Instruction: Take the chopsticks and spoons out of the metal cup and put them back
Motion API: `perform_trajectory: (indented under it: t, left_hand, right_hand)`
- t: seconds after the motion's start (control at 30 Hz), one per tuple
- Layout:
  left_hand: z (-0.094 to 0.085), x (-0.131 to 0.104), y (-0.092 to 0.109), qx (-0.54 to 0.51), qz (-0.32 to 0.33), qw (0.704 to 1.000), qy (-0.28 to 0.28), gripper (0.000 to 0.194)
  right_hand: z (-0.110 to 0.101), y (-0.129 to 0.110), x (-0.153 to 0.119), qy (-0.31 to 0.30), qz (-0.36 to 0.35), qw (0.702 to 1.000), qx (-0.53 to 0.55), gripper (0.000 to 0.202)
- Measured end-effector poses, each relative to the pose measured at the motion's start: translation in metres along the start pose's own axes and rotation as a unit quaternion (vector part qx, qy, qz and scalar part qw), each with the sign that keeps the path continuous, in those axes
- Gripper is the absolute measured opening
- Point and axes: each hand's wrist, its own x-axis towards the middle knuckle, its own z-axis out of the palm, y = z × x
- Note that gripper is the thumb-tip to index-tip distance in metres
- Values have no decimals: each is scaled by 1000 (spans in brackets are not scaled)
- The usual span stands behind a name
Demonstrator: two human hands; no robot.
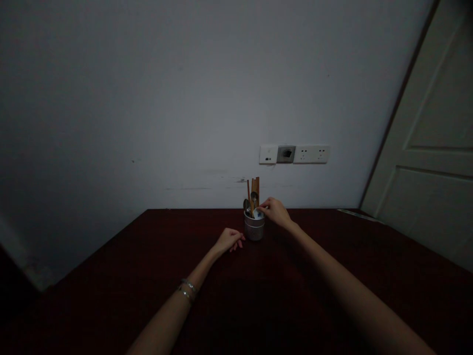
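A grey cylindrical holder (254, 230) stands upright on the table near the wall. Wooden chopsticks (257, 185) and metal spoons (246, 203) stick up out of it. At its rim, my right hand (275, 210) pinches a white ceramic spoon with a blue pattern (257, 214), whose lower part is at the holder's mouth. My left hand (230, 240) rests low beside the holder's left side, fingers loosely bent and somewhat apart, with nothing seen in them. Whether its fingertips touch the holder I cannot tell. Bracelets (187, 290) circle the left wrist.
The dark red table (177, 231) reaches back to a pale wall (192, 108). Sockets and wall plates (311, 154) are set in the wall above the holder, to the right. A panelled door (432, 148) stands at the right. The light is dim.
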Motion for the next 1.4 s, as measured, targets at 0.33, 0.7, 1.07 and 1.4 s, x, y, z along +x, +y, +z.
perform_trajectory:
  t: [0.33, 0.7, 1.07, 1.4]
  left_hand:
    - [0, 1, -2, 4, 3, 1000, 0, 27]
    - [0, 3, -6, 10, 11, 1000, 5, 27]
    - [0, 0, -2, -3, 12, 1000, 10, 27]
    - [2, 0, -10, -16, 61, 997, 40, 28]
  right_hand:
    - [-2, 0, -3, -5, -4, 1000, 4, 28]
    - [-7, -4, -4, -10, -15, 1000, -5, 26]
    - [-23, 3, -6, 55, -23, 998, 17, 31]
    - [-15, 39, -65, 48, 82, 995, 15, 35]
